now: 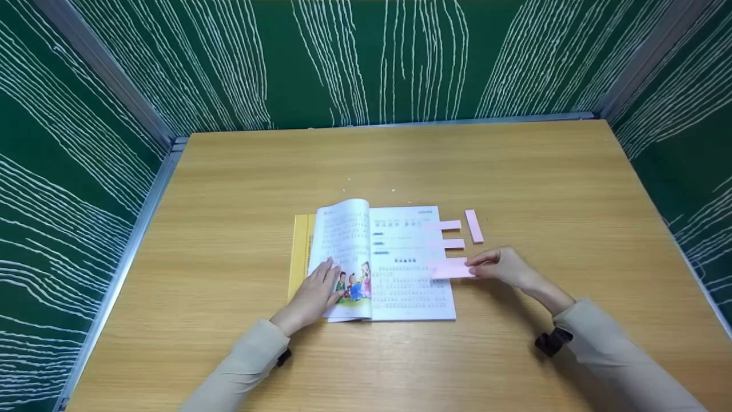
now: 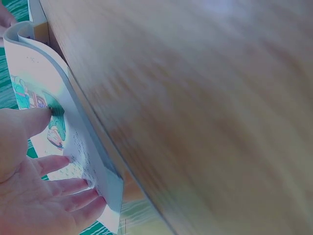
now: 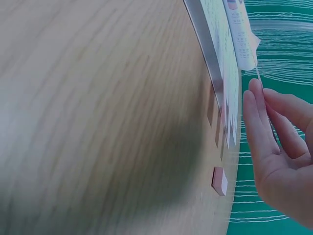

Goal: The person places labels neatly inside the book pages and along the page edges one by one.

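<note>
An open book (image 1: 409, 292) with printed pages lies on the table. My left hand (image 1: 311, 294) rests on its curved left page (image 1: 343, 229), beside a coloured picture (image 1: 355, 284); in the left wrist view the fingers of that hand (image 2: 44, 191) are spread and fairly straight. My right hand (image 1: 503, 266) pinches a pink sticky note (image 1: 450, 268) between thumb and fingertips, the note lying over the right page's outer edge. In the right wrist view it shows as a thin edge at the fingertips. Two narrower pink sticky notes (image 1: 452, 225) stick out above it.
A narrow pink sticky-note pad (image 1: 473, 226) lies on the table right of the book, above my right hand. Something yellow (image 1: 299, 252) shows under the book's left side. Small white bits (image 1: 393, 190) lie behind the book. Green panels (image 1: 366, 63) surround the table (image 1: 229, 200).
</note>
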`<state>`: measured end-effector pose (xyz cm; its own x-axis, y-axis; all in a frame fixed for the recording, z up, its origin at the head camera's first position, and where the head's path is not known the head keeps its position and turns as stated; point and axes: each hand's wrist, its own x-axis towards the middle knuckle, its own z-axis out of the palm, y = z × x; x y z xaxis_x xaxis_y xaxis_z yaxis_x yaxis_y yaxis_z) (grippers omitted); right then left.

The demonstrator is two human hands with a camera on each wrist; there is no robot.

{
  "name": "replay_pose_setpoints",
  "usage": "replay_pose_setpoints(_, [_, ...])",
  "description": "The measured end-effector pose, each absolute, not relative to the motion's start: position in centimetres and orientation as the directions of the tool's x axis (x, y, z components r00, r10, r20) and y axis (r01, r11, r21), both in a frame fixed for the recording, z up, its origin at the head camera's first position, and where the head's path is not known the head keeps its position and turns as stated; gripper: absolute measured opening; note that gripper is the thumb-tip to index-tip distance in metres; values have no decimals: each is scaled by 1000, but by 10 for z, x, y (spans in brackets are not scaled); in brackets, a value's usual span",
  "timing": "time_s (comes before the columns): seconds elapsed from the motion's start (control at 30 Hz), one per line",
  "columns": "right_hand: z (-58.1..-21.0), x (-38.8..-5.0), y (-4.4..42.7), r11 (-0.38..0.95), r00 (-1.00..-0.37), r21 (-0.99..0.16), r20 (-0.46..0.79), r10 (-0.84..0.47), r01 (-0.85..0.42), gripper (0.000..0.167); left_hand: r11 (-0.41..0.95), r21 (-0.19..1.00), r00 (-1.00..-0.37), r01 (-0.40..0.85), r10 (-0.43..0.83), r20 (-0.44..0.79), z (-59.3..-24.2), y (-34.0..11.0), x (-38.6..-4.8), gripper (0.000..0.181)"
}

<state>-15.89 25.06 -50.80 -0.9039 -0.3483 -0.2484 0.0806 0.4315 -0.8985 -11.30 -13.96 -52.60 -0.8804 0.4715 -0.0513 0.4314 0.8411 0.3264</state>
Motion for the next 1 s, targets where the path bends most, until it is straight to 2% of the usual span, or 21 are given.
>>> replay_pose_setpoints(0.23, [-512, -159, 251, 404, -891, -912, -240, -385, 71, 28, 844, 334, -884, 420, 464, -60, -525, -140, -113, 53])
replay_pose_setpoints(0.6, [-515, -158, 250, 500, -891, -866, -228, -392, 2, 26, 849, 330, -887, 412, 456, -66, -526, -139, -113, 55])
replay_pose_setpoints(0.8, [-517, -158, 249, 498, -890, -867, -219, -399, -10, 24, 850, 334, -888, 407, 454, -74, -526, -139, -113, 55])
replay_pose_setpoints(1.0, [-519, -158, 249, 479, -877, -877, -258, -406, 37, 25, 845, 335, -882, 417, 466, -77, -526, -140, -113, 53])
